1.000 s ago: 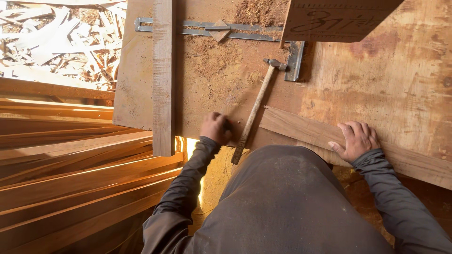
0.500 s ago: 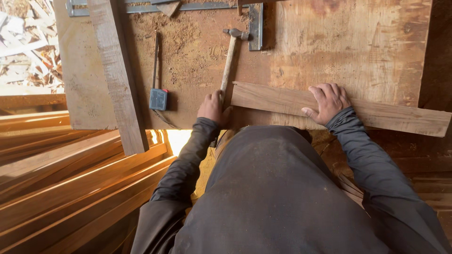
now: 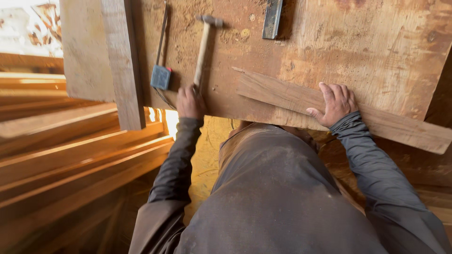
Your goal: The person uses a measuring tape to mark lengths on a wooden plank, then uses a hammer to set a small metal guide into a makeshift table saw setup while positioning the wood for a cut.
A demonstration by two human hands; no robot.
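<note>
Your left hand is closed round the hammer handle at the workbench near edge; right hand lies flat, open, on the plank. Keep it pinned.

Warm daylight is glaring at the upper left corner and glowing below the bench's near edge; the planks are blurring with motion.

We have one view only, worn on our head | it looks steeply down over our chest and both sleeves | it faces the workbench edge just ahead, close in | stacked planks lie lower left | no second view shares the scene.
</note>
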